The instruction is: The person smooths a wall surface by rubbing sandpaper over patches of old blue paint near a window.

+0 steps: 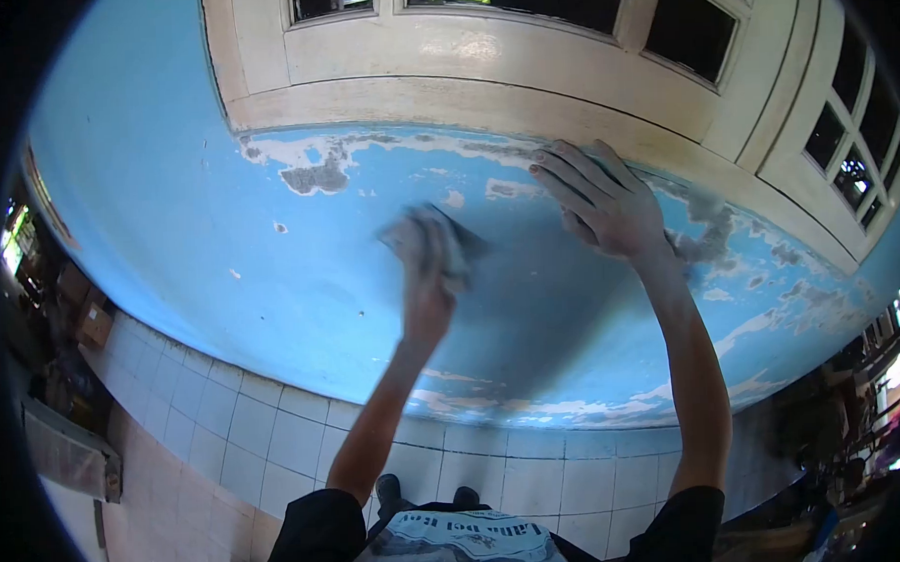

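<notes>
My left hand [427, 257], smeared by motion, presses against the blue wall [320, 256]. Under its fingers a dark, flat piece of sandpaper [471, 243] shows partly; its edges are blurred. Higher up and to the right, my right hand [606, 201] lies flat on the wall just below the wooden window frame, its fingers stretched out and holding nothing. Both hands look coated with pale dust. Around them the paint has come off in white and grey patches [315, 177], mostly along the frame and low on the wall.
The cream window frame [463, 97] with dark glass panes juts along the top of the wall. White floor tiles [287, 425] meet the wall's foot, where my shoes [389, 489] stand. A cardboard box [95, 325] and other clutter sit at the far left.
</notes>
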### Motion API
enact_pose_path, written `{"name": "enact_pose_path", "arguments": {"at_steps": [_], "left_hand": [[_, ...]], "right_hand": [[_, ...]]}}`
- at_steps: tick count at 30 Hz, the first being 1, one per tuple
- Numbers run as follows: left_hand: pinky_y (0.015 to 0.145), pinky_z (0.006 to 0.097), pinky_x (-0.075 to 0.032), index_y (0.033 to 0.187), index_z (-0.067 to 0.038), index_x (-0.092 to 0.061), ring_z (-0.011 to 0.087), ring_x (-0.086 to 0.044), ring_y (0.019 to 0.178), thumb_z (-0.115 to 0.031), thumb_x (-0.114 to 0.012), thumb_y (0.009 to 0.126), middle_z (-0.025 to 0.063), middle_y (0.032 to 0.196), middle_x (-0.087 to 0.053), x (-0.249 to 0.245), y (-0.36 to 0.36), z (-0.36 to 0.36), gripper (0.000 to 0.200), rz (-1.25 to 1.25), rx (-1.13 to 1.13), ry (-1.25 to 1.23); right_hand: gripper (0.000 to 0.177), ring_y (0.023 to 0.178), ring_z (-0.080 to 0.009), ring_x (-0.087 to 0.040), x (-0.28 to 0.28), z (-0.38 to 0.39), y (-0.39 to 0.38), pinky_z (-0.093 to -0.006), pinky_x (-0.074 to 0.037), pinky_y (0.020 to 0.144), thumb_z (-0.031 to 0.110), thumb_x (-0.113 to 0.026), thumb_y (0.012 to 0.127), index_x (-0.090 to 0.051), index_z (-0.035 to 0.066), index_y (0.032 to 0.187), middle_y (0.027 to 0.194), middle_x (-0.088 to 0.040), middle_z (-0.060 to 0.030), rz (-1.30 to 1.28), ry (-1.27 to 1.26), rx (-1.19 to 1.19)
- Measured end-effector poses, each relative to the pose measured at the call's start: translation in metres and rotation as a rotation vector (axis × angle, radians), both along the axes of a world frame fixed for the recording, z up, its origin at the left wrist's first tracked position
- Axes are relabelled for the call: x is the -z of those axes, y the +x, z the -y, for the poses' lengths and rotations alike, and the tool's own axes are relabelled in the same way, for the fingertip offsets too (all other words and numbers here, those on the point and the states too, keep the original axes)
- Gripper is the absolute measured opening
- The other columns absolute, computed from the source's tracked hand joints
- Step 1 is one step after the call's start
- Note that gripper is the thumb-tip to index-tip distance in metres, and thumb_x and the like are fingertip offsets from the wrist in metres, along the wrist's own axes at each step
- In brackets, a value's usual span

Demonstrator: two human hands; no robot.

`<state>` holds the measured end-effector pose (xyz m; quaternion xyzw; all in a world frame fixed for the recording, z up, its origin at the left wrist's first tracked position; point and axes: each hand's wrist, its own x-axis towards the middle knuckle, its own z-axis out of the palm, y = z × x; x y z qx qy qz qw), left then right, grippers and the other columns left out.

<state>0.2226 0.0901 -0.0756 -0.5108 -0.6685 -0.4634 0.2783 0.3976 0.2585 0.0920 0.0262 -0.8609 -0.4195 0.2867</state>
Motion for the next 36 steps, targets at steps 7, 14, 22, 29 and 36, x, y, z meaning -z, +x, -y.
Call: {"name": "enact_pose_path", "arguments": {"at_steps": [7,14,22,29,36], "left_hand": [[0.112,0.0445,-0.009,0.142,0.005,-0.019,0.0418,-0.004,0.139,-0.015,-0.038,0.096,0.0278,0.149,-0.007,-0.074,-0.005,0.000,0.053,0.086,-0.026,0.348],[0.109,0.0593,-0.007,0.142,0.004,-0.021,0.0515,-0.008,0.134,0.005,-0.050,0.075,0.0294,0.145,-0.022,0.014,0.030,-0.012,0.072,-0.080,0.030,-0.200],[0.112,0.0456,-0.011,0.141,0.003,-0.025,0.0448,-0.007,0.138,0.006,-0.044,0.083,0.0256,0.147,-0.020,-0.003,0.006,-0.006,0.061,0.045,-0.052,0.129],[0.111,0.0492,-0.014,0.141,0.007,-0.020,0.0480,-0.005,0.136,0.011,-0.038,0.081,0.0254,0.149,-0.015,-0.027,0.027,0.007,0.063,0.169,-0.009,0.094],[0.111,0.0542,-0.007,0.139,0.005,-0.027,0.0451,-0.009,0.137,0.015,-0.042,0.071,0.0239,0.147,-0.023,0.016,0.045,-0.006,0.070,0.052,0.049,-0.133]], "right_hand": [[0.061,0.134,-0.0121,-0.030,0.001,-0.004,-0.001,-0.0397,-0.021,0.114,0.035,-0.054,0.080,-0.037,0.023,0.139,0.142,-0.038,0.0046,-0.012,-0.023,-0.053],[0.059,0.132,-0.0125,-0.033,0.003,-0.007,-0.001,-0.0389,-0.024,0.114,0.035,-0.054,0.080,-0.040,0.023,0.137,0.140,-0.041,0.0039,-0.066,0.014,-0.088],[0.061,0.132,-0.0123,-0.034,0.003,-0.007,-0.001,-0.0387,-0.023,0.115,0.041,-0.056,0.079,-0.040,0.024,0.136,0.140,-0.041,0.0061,-0.085,0.002,-0.116],[0.066,0.133,-0.0125,-0.032,0.002,-0.006,0.001,-0.0386,-0.021,0.115,0.046,-0.057,0.076,-0.040,0.024,0.136,0.141,-0.039,0.0067,-0.061,-0.006,-0.102],[0.066,0.131,-0.0137,-0.034,0.002,-0.008,0.002,-0.0382,-0.023,0.114,0.047,-0.058,0.075,-0.043,0.022,0.134,0.140,-0.040,0.0055,-0.060,-0.012,-0.125]]}}
